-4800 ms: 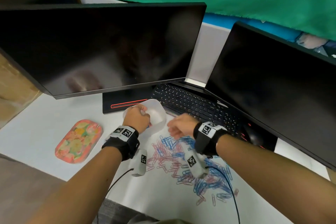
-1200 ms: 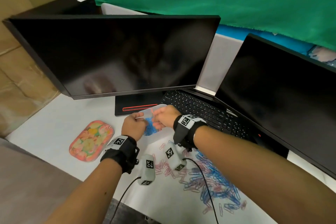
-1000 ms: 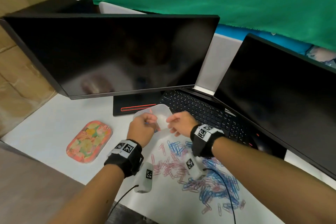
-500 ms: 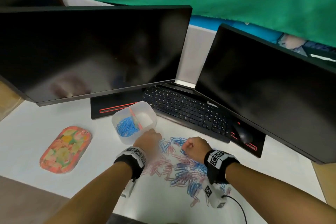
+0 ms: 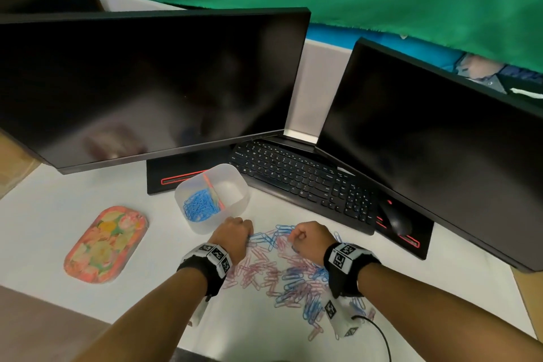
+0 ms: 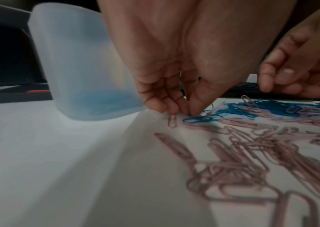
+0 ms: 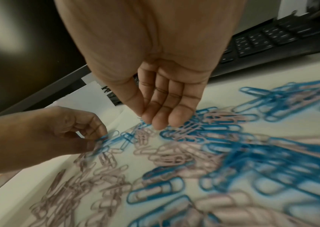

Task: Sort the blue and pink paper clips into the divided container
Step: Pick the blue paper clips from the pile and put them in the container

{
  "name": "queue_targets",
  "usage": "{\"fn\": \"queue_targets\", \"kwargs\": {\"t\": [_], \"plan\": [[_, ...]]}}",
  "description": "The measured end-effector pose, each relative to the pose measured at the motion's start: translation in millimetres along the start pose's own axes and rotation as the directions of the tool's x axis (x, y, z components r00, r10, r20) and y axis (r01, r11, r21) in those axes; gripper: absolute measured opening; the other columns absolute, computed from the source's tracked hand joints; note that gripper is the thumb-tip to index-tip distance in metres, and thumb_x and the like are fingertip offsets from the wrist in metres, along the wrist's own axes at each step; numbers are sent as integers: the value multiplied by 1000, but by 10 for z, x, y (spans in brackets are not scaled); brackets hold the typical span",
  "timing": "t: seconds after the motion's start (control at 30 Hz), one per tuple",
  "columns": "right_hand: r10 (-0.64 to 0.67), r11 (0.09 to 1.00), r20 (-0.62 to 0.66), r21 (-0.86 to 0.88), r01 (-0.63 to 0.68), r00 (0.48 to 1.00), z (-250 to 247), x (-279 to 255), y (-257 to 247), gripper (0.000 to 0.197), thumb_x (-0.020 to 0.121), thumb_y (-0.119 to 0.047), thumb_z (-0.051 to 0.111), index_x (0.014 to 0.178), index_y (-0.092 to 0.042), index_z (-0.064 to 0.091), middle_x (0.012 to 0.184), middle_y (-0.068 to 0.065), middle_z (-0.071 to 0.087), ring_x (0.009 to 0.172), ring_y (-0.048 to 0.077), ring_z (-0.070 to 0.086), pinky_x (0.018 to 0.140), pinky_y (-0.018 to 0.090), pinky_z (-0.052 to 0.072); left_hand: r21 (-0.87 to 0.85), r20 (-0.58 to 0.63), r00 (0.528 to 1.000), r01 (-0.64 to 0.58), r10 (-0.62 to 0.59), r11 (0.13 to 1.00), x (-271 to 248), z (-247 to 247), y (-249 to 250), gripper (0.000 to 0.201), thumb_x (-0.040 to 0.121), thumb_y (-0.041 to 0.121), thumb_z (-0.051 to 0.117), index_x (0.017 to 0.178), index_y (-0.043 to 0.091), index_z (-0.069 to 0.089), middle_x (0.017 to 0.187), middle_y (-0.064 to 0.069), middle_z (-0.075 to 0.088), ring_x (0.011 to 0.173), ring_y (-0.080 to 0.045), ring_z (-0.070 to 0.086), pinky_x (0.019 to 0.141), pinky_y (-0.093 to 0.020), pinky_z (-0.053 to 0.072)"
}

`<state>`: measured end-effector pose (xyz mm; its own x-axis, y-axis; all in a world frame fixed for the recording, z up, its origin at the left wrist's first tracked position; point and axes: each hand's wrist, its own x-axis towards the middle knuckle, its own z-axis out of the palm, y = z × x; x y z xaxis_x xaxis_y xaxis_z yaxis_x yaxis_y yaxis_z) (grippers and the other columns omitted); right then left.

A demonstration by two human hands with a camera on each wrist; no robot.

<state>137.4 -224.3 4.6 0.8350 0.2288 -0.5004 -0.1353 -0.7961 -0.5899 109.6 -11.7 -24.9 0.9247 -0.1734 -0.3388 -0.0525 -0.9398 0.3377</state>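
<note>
A translucent divided container [image 5: 232, 185] stands in front of the left monitor. Its left compartment holds blue paper clips [image 5: 199, 206]; the right compartment looks empty. Mixed blue and pink paper clips [image 5: 282, 273] lie spread on the white desk. My left hand [image 5: 235, 232] is at the pile's near-left edge, right beside the container [image 6: 77, 64]. Its thumb and fingertips [image 6: 191, 110] pinch a blue clip [image 7: 104, 138]. My right hand [image 5: 308, 239] is at the pile's far side, fingers [image 7: 162, 113] curled down, thumb and index closing on a blue clip [image 7: 145, 122].
Two dark monitors [image 5: 147, 82] stand behind, with a black keyboard [image 5: 302, 179] and mouse [image 5: 395, 219] between them. A floral oval tray [image 5: 104, 244] lies at the left. A cable [image 5: 382, 338] runs off the front edge.
Both hands left the container and came down to the clip pile. Blue clips now show in the left compartment. Since half a second ago, the fingers have closed on clips.
</note>
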Motion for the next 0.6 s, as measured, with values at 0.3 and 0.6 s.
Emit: {"fn": "queue_targets", "kwargs": {"t": [0.3, 0.6], "plan": [[-155, 956, 96, -235, 174, 983, 232, 226, -414, 24, 86, -9, 50, 98, -17, 69, 96, 0, 66, 92, 23, 64, 80, 27, 52, -323, -115, 974, 148, -194, 935, -119, 1, -84, 33, 86, 5, 46, 113, 18, 61, 110, -3, 61, 104, -22, 56, 91, -27, 46], [-328, 769, 240, -494, 405, 914, 479, 339, -486, 36, 84, -1, 53, 116, -16, 58, 119, 7, 52, 104, 30, 57, 83, 33, 49, -964, 220, 934, 252, -282, 82, -216, -281, -142, 16, 53, 7, 45, 66, 5, 54, 59, -12, 50, 52, -20, 56, 50, -23, 41]]}}
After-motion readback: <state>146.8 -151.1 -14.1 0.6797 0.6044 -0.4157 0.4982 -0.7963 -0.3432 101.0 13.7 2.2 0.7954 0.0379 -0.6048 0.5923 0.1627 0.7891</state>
